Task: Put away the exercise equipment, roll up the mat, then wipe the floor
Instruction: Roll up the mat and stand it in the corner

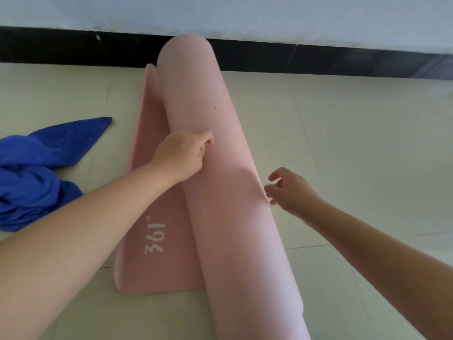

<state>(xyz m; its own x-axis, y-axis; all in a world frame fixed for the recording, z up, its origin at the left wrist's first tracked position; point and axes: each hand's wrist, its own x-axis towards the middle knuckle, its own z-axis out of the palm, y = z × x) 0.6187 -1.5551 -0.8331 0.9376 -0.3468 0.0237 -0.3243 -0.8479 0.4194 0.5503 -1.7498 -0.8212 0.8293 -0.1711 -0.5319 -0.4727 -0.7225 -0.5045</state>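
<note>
Pink mat (215, 168) runs up the middle of the frame, mostly wound into a thick roll, with a last flat strip bearing a white logo left on the floor (355, 143) along its left side. Left hand (182, 153) rests on top of the roll at mid-frame, fingers bent against it, apparently pinning the roll so it cannot spring open. Right hand (289, 190), right of centre, hovers just beside the roll's right edge, fingers loosely curled and holding nothing, probably poised to push. Blue cloth (34, 173) lies crumpled at left, likely waiting for the wiping.
</note>
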